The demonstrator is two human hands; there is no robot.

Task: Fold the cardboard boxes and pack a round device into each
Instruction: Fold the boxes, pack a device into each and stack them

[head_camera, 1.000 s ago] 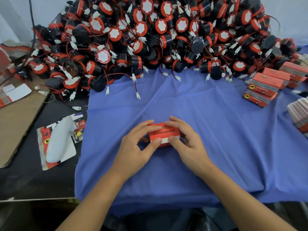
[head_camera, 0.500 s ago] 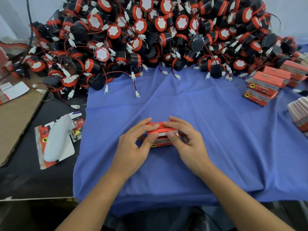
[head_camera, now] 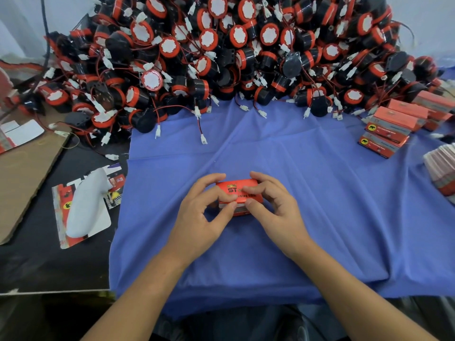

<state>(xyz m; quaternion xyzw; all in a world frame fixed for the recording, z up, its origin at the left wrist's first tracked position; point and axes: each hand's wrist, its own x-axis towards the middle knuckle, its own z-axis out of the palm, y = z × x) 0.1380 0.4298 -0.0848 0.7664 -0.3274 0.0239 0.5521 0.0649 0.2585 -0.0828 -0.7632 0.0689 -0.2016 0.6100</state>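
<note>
Blue cloth [head_camera: 307, 205] covers most of the dark worktop [head_camera: 49, 262]. Far side: big pile of round devices [head_camera: 221, 57], black bodies, red rims, white faces, with white plugs [head_camera: 203, 139] trailing onto the cloth. Mid-cloth, near me, an orange cardboard box [head_camera: 242, 193] sits between my hands. My left hand [head_camera: 199, 217] grips its left end, fingers curled over the top edge, thumb pressing the near side. My right hand [head_camera: 273, 207] grips the right end the same way, fingers over the top, thumb tip on the near side just beside the left thumb. Box top shows "ST" print; a pale strip shows under the thumbs. Cannot tell if a device is inside. Far right: closed orange boxes [head_camera: 389, 129], stacked. Right edge: fanned stack of flat cards [head_camera: 440, 168], cut off by the frame. Left of the cloth: white moulded item [head_camera: 83, 205] lying on a printed card [head_camera: 61, 232], brown cardboard sheet [head_camera: 22, 173] further left.
</note>
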